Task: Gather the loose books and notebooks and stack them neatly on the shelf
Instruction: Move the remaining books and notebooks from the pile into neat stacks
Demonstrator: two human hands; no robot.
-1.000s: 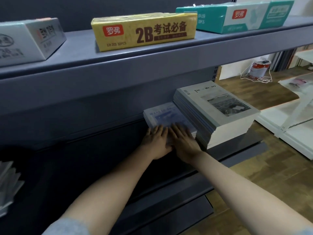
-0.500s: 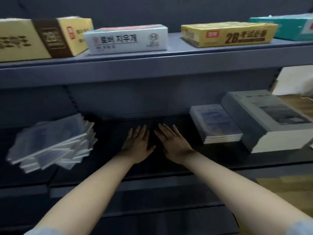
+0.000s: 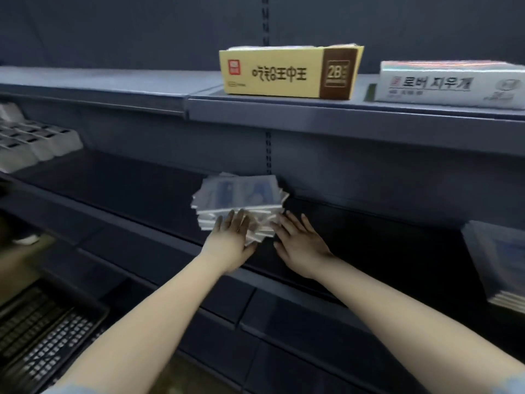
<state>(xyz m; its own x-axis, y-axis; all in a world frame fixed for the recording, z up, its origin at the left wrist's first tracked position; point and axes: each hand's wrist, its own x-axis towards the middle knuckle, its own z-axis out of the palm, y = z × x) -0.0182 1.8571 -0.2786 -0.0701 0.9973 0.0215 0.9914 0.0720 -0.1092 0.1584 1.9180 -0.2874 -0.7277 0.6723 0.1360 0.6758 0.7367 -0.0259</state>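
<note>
Step in hand: gathering. A skewed pile of notebooks (image 3: pixel 241 194) is found on the middle shelf (image 3: pixel 142 200). The left hand (image 3: pixel 231 237) is laid flat-fingered on its front edge; the right hand (image 3: pixel 298 240) is spread just beside it; nothing is gripped. Next, judged: the pile is to be squared between both palms.

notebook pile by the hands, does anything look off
Yes. The notebook pile sits askew on the shelf: copies fan out at different angles, corners jutting both sides. The left hand touches its front; the right hand is open beside it.
</note>
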